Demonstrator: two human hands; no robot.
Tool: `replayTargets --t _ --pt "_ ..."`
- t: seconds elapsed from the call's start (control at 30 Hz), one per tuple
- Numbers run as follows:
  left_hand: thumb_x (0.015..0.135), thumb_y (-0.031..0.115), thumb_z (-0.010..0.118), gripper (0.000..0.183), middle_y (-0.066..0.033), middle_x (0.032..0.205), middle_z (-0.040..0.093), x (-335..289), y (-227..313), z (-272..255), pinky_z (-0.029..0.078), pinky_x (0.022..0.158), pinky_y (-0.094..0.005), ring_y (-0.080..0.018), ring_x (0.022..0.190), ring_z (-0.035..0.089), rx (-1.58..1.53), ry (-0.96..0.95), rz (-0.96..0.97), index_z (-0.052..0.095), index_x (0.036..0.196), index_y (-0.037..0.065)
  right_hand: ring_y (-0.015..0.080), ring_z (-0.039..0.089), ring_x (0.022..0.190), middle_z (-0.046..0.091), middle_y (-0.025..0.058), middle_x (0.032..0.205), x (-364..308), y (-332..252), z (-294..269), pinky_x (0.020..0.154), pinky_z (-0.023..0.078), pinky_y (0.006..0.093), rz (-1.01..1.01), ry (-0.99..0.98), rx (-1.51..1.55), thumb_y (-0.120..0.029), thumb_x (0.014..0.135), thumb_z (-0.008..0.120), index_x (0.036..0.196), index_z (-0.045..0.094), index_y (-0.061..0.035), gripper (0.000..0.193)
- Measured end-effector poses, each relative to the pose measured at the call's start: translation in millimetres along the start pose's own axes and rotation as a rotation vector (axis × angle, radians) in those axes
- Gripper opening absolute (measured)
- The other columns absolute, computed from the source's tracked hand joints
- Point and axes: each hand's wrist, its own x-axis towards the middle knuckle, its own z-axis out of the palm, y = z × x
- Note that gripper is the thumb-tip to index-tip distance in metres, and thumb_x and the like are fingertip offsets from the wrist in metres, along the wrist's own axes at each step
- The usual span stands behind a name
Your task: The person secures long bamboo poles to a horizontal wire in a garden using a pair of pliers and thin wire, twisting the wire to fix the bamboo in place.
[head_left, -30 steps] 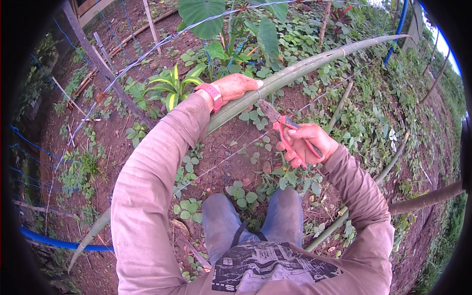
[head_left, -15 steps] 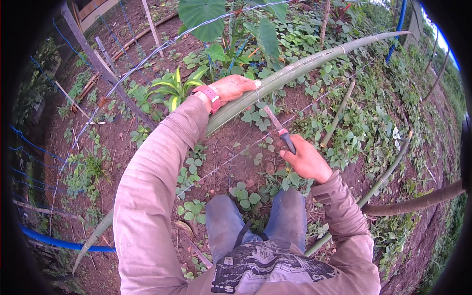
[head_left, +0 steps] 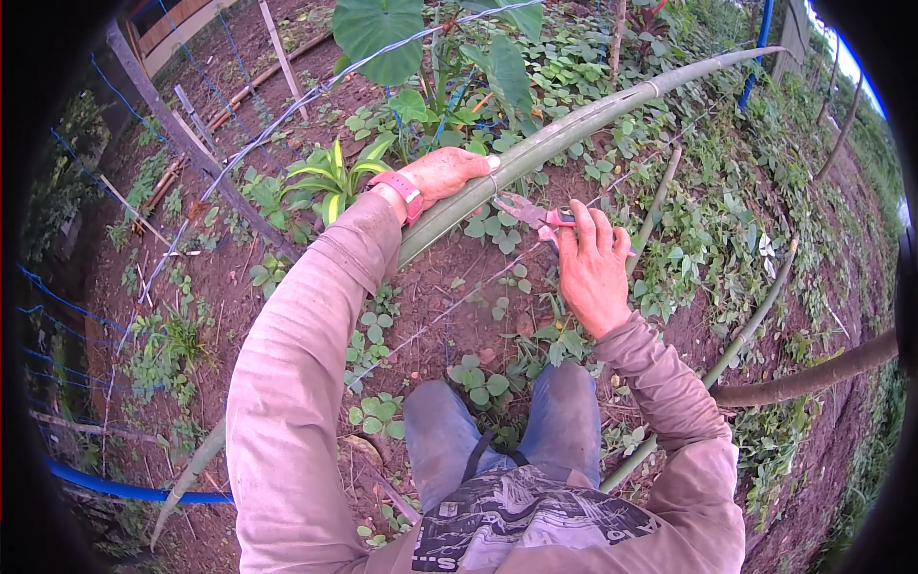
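Note:
A long green bamboo pole (head_left: pixel 574 127) slants across the view from lower left to upper right. My left hand (head_left: pixel 449 174), with a pink band at its wrist, is closed over the pole, thumb along its top. Just right of that thumb, a thin wire (head_left: pixel 496 185) goes around the pole. My right hand (head_left: pixel 595 273) holds a pair of pliers (head_left: pixel 526 212) with red and dark handles, fingers up over them. The jaws point left and lie close to the wire below the pole; I cannot tell whether they touch it.
Barbed wire (head_left: pixel 421 332) runs low past my knees, and another strand (head_left: pixel 316 93) crosses at upper left beside a leaning wooden post (head_left: pixel 196 143). More cut poles (head_left: pixel 755 325) lie at the right. Leafy plants (head_left: pixel 378 38) grow behind the pole.
My right hand has moved up and turned the pliers, so their jaws now show flat and nearer the wire. My left hand keeps its hold on the pole.

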Motion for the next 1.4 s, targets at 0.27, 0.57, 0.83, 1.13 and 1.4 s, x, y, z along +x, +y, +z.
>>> replayTargets --t 0.27,0.57,0.83,1.13,1.4 --pt "0.097 0.046 0.061 0.047 -0.0045 0.087 0.068 0 0 -1 0.054 0.064 -0.0292 -0.0139 0.069 0.066 -0.006 -0.005 0.011 0.067 0.118 0.004 0.0309 0.048 0.118 0.051 0.0123 0.127 3 1 2 0.093 0.038 0.0479 -0.054 0.042 -0.048 -0.019 0.085 0.06 0.112 0.063 -0.0054 0.031" --pt "0.098 0.041 0.061 0.041 -0.0029 0.085 0.067 -2 0 3 0.055 0.06 -0.0287 -0.0126 0.067 0.064 -0.071 -0.01 0.0 0.066 0.118 0.006 0.0353 0.061 0.094 0.055 0.0176 0.118 11 15 -13 0.071 0.05 0.0402 -0.013 -0.388 0.502 -0.013 0.082 0.063 0.107 0.062 0.0001 0.028" --pt "0.098 0.041 0.061 0.041 -0.0019 0.085 0.065 1 3 4 0.055 0.059 -0.0288 -0.012 0.067 0.064 -0.117 -0.016 -0.005 0.066 0.119 0.006 0.0187 0.056 0.081 0.061 0.0031 0.1 6 22 1 0.063 0.046 0.0339 0.721 -1.037 2.515 -0.016 0.091 0.066 0.132 0.052 -0.0088 0.043" --pt "0.098 0.042 0.062 0.041 -0.0048 0.082 0.067 -4 0 2 0.056 0.057 -0.0299 -0.0149 0.066 0.066 -0.152 0.01 -0.03 0.066 0.114 0.005 0.0287 0.062 0.094 0.058 0.0164 0.119 -10 -15 20 0.082 0.053 0.0442 0.552 -0.837 2.706 -0.02 0.094 0.063 0.118 0.063 0.0008 0.032" --pt "0.101 0.043 0.053 0.048 -0.0106 0.091 0.068 -4 10 -1 0.059 0.062 -0.0353 -0.0197 0.071 0.069 -0.031 0.037 -0.102 0.062 0.118 -0.001 0.0366 0.05 0.121 0.049 0.0176 0.135 -34 -18 19 0.098 0.042 0.0465 0.296 -0.206 0.719 -0.011 0.079 0.069 0.121 0.062 -0.0027 0.043"
